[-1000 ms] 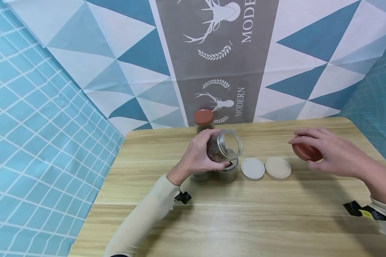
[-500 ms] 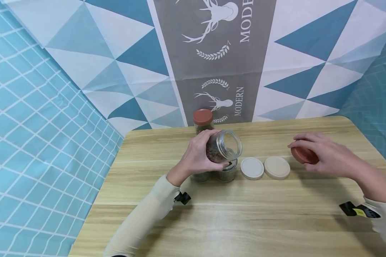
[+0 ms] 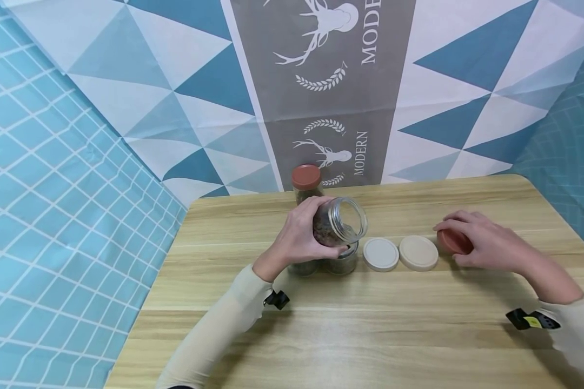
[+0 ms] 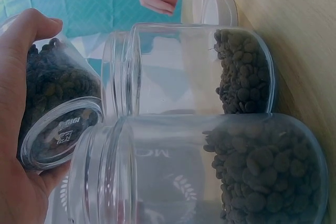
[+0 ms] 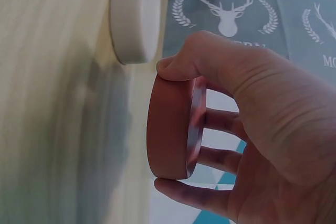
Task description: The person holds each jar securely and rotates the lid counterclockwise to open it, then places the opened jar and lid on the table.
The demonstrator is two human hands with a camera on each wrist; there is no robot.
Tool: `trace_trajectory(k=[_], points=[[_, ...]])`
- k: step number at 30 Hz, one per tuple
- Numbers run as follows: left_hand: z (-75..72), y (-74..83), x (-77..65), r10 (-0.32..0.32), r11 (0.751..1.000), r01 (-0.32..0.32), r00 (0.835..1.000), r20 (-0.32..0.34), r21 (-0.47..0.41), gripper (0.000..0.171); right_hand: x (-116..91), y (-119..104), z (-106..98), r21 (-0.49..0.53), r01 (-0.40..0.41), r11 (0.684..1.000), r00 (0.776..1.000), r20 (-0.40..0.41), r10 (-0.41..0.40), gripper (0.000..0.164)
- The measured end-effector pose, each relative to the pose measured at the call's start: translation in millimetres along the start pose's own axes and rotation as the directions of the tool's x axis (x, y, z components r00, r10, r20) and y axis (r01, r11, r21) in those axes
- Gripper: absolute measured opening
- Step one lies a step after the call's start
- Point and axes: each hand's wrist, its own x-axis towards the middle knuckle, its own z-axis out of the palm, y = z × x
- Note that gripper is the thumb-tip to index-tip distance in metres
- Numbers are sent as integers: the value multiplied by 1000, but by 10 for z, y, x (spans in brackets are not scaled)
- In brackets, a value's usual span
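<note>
My left hand (image 3: 297, 233) grips a lidless glass jar (image 3: 324, 224), partly filled with dark pellets, and tilts it with its mouth to the right. Close below stand two open glass jars, mostly hidden in the head view. In the left wrist view, the nearer jar (image 4: 262, 177) and the farther jar (image 4: 244, 72) both hold dark, rounded pellets at the bottom. My right hand (image 3: 491, 244) pinches a red-brown lid (image 5: 170, 127) by its edge, just over the table beside the cream lid (image 3: 418, 253). Whether it touches the wood I cannot tell.
A white lid (image 3: 381, 254) lies flat to the left of the cream one. Behind my left hand stands a jar with a red-brown lid (image 3: 306, 176), near the back edge of the wooden table (image 3: 350, 335). Patterned cloth (image 3: 331, 97) hangs behind the table.
My right hand has come down and to the left with the red-brown lid, nearer the cream lid and the table. The left hand and its tilted jar stay almost still.
</note>
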Motion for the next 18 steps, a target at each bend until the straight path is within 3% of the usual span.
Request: trace_trajectory(k=[9,18], points=[[-5,-9,-2,1,1000,-1,1000,-5,2,99,21,19,101,30,-63,998,994,87,60,65],[-9,-15,1,4,1000,-4,1000,-8,1,99,33,41,169,22,-76,997,989,129,73,67]])
